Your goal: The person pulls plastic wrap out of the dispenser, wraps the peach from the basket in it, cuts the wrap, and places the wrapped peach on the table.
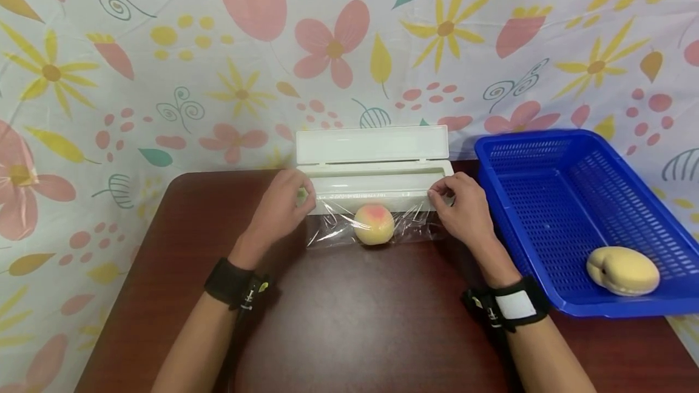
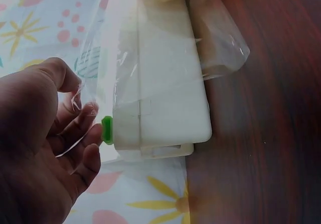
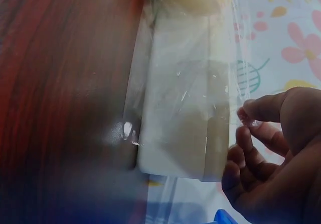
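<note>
A sheet of clear cling film [image 1: 330, 232] stretches between the two hands, in front of a white cling film box [image 1: 372, 145] whose lid stands up. Gathered film edge is pinched between thumb and fingertip of the left hand [image 1: 281, 205], at the box's left end. The right hand [image 1: 464, 208] pinches the film's other corner at the right end. Between them sits a yellow peach [image 1: 374, 225] with a pink top, the film lying around it. In the left wrist view, a green slider [image 2: 107, 129] shows at the box end beside the left fingers.
A blue basket [image 1: 524, 265] stands on the right, holding a yellow, rounded fruit-like piece [image 1: 624, 270]. Behind the brown table [image 1: 349, 326] hangs a flower-patterned cloth [image 1: 240, 53].
</note>
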{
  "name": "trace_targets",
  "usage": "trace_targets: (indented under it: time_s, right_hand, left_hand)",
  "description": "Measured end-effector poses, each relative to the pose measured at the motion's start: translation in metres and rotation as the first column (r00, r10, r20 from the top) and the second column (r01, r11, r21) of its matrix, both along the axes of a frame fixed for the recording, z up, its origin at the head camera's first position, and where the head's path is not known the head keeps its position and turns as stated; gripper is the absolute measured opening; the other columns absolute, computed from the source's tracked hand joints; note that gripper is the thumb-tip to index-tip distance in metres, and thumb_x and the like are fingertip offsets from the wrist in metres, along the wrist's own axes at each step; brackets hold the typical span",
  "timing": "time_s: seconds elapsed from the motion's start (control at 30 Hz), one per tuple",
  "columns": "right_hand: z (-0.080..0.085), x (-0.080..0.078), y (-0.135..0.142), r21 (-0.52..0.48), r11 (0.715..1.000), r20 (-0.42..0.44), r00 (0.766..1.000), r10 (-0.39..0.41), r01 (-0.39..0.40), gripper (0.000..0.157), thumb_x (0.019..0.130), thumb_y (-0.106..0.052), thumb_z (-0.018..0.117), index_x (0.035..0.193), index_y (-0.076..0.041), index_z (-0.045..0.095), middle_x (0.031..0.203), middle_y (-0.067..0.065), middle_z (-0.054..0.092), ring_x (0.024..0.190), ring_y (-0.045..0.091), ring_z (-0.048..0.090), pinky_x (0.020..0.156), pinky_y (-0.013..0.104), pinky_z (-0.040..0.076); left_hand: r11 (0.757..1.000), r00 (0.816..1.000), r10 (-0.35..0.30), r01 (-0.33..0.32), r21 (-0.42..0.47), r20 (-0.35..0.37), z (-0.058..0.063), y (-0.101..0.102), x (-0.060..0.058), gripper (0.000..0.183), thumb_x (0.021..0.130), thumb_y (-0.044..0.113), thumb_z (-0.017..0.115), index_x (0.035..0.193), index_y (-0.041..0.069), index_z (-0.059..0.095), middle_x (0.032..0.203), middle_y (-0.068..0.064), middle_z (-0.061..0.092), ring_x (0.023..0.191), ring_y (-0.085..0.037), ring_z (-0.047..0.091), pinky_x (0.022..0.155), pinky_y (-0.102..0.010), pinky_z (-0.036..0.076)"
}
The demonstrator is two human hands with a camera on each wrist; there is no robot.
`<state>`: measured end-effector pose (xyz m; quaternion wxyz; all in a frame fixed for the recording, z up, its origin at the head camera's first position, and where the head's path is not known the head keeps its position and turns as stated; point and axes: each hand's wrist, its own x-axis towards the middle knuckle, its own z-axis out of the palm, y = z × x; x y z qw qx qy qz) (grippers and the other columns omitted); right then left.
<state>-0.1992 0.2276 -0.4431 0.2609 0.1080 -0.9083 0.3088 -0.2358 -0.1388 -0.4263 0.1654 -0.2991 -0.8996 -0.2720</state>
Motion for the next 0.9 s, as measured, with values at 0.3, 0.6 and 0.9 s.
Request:
trace_targets:
  time_s: [0.3,0.6,0.9]
  right_hand:
    - [0.001,-0.011,-0.003,-0.006,0.998,0.038,0.997,-0.064,0.064,0.011,0.082,-0.015,0.075,0.077,-0.006,0.070,0.079,0.009,0.059,0.073,0.027,0.052,0.067,0.043,0.040]
    - [0.001,-0.014,-0.004,-0.013,0.994,0.061,0.993,-0.104,0.105,0.014,0.080,-0.017,0.075,0.075,-0.007,0.068,0.077,0.009,0.056,0.069,0.025,0.052,0.062,0.038,0.039]
    - [0.001,-0.017,-0.003,-0.005,0.990,0.075,0.987,-0.142,0.143,0.018,0.081,-0.021,0.075,0.073,-0.007,0.068,0.077,0.009,0.055,0.067,0.022,0.049,0.062,0.038,0.039]
  left_hand:
    - [0.999,0.999,0.018,-0.017,-0.041,0.030,-0.003,0.004,-0.015,0.008,0.083,0.009,0.058,0.077,0.015,0.058,0.082,0.004,0.054,0.087,-0.016,0.049,0.083,-0.032,0.041]
    - [0.996,0.997,0.044,-0.039,-0.084,0.057,-0.005,0.007,-0.022,0.009,0.081,0.010,0.057,0.075,0.017,0.057,0.079,0.005,0.052,0.081,-0.013,0.046,0.078,-0.028,0.041]
    - [0.990,0.994,0.087,-0.080,-0.114,0.061,-0.004,0.010,-0.024,0.008,0.077,0.011,0.058,0.073,0.016,0.060,0.078,0.006,0.054,0.086,-0.015,0.047,0.090,-0.030,0.038]
